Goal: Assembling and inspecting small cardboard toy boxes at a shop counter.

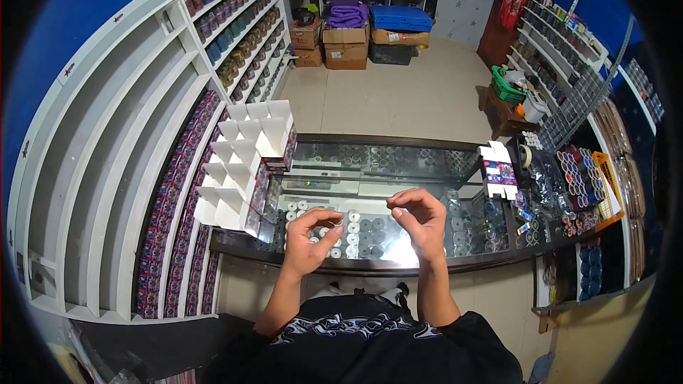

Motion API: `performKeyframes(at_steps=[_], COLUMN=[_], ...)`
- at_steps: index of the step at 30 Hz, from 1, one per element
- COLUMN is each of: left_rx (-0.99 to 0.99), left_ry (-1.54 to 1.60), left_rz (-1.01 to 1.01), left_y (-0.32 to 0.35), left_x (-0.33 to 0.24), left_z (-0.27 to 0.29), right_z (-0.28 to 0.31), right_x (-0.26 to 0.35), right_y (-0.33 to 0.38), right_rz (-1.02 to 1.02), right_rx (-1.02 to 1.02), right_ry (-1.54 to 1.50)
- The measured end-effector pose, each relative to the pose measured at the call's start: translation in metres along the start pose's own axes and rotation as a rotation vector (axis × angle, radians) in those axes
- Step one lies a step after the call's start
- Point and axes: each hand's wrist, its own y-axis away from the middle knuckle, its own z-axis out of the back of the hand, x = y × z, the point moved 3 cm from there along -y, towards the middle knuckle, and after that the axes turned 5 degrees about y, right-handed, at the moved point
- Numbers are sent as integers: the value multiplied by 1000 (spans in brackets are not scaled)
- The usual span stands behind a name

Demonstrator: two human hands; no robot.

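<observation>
My left hand (311, 240) and my right hand (420, 217) hover side by side over a glass counter (377, 174). Each hand has its fingers pinched together, and a thin strand seems to run between them, though it is too fine to make out. Under the glass, right below my hands, lie rows of small round spools (359, 231) in white and grey. My left hand is closest to a stack of open white cartons (245, 160) on the counter's left end.
White shelving (121, 171) lined with colourful boxes curves along the left. Small boxes, tape and rolls (576, 178) crowd the counter's right end. Cardboard boxes (346, 44) with purple and blue bundles stand at the far wall. A green basket (506, 89) sits on a stool.
</observation>
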Motion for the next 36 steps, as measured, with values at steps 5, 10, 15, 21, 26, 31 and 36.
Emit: performKeyframes(at_steps=[5, 10, 15, 21, 26, 31, 36], left_rx=[24, 6, 47, 16, 13, -16, -2], left_ry=[2, 80, 106, 61, 62, 58, 52], left_rz=[-44, -39, -19, -59, -71, -59, -42], left_y=[-12, -20, -26, -23, -19, -20, -20], left_x=[16, 37, 42, 37, 31, 25, 23], left_z=[-66, -163, -237, -273, -273, -256, -241], right_z=[72, 165, 236, 267, 265, 254, 241], right_x=[7, 26, 46, 59, 66, 68, 61], right_y=[-1, -1, 2, 16, 21, 24, 25], right_rz=[1, -31, -77, -84, -35, -28, 30], right_rx=[24, 13, 23, 14, 9, 7, -36], right_ry=[-15, 33, 46, 48, 83, 121, 146])
